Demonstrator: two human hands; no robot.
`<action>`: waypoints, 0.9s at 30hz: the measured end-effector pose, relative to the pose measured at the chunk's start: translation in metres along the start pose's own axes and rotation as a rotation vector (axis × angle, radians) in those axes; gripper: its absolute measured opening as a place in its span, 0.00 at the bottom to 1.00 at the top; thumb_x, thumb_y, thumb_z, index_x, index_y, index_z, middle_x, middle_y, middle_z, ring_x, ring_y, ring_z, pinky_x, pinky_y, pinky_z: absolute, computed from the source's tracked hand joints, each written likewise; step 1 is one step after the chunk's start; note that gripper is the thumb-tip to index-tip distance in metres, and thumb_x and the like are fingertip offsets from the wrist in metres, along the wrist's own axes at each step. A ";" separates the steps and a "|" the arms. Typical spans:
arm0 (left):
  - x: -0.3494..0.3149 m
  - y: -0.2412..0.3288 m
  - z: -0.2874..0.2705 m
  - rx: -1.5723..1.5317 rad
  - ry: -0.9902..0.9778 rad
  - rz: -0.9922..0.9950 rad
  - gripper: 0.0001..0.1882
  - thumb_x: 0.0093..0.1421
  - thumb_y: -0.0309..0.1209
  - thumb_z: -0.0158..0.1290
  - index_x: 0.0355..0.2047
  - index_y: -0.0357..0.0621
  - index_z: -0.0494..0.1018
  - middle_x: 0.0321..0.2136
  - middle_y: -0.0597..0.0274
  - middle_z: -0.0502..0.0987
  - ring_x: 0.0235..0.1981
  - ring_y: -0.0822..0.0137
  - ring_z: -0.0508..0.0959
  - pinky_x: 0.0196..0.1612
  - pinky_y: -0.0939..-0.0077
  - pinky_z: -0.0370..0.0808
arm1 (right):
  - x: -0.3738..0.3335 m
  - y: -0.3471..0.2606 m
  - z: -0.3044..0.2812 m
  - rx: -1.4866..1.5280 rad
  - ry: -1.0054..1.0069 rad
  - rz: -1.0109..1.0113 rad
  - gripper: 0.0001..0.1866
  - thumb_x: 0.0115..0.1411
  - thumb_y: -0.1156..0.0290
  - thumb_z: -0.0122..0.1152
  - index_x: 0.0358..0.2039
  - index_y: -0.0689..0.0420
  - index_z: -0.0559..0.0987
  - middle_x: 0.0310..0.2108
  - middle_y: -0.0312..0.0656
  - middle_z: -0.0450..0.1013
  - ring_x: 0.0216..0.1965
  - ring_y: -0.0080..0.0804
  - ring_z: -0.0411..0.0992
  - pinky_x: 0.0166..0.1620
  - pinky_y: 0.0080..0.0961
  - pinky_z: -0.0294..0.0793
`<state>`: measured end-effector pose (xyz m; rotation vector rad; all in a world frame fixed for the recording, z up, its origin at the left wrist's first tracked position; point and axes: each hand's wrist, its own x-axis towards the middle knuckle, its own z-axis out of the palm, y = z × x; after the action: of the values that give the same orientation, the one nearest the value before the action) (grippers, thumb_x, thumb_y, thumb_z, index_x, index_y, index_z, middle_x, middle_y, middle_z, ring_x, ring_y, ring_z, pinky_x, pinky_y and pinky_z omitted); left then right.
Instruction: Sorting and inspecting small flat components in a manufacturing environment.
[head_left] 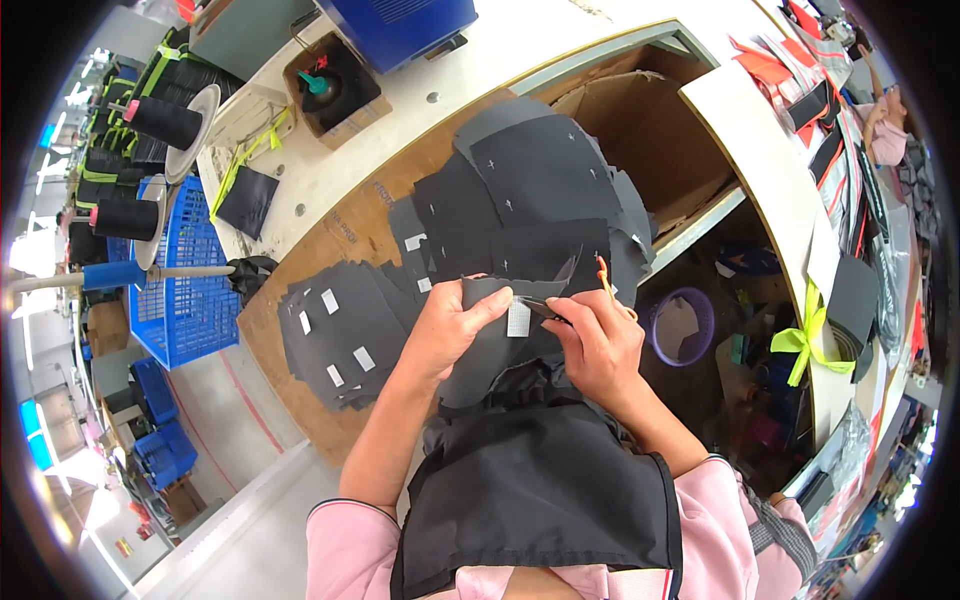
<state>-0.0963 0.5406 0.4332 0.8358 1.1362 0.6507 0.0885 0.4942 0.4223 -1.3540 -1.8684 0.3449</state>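
Left hand [448, 328] pinches grey fabric [472, 358] near its edge; right hand [598, 342] grips metal tool [538, 306]; bare board [318, 252] leftward.

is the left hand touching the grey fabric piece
Touching. The head view shows it plainly: the left hand has its thumb lying on the grey fabric piece.

Wears blk apron [540, 490] over pink, dk-trimmed shirt [720, 530].
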 end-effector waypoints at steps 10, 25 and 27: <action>0.003 -0.002 0.000 0.010 -0.022 -0.029 0.11 0.56 0.34 0.57 0.30 0.37 0.74 0.25 0.67 0.75 0.25 0.78 0.73 0.29 0.82 0.71 | -0.002 0.000 -0.003 0.003 0.020 0.007 0.14 0.43 0.77 0.66 0.33 0.58 0.77 0.26 0.37 0.70 0.21 0.31 0.68 0.23 0.24 0.64; 0.041 -0.034 -0.007 0.472 0.080 0.426 0.15 0.56 0.32 0.57 0.45 0.46 0.73 0.28 0.67 0.73 0.28 0.73 0.72 0.34 0.78 0.70 | -0.006 0.053 0.047 0.428 -0.145 0.459 0.17 0.47 0.84 0.63 0.40 0.59 0.77 0.28 0.34 0.62 0.27 0.20 0.63 0.29 0.18 0.64; 0.048 -0.042 -0.012 0.786 0.198 0.646 0.16 0.54 0.28 0.56 0.45 0.50 0.73 0.30 0.63 0.72 0.27 0.63 0.74 0.35 0.75 0.72 | -0.007 0.060 0.057 0.593 -0.132 0.681 0.16 0.53 0.83 0.58 0.43 0.58 0.77 0.30 0.31 0.63 0.25 0.14 0.61 0.28 0.15 0.61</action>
<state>-0.0923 0.5596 0.3714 1.8906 1.3196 0.8285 0.0891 0.5244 0.3449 -1.5070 -1.1860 1.2471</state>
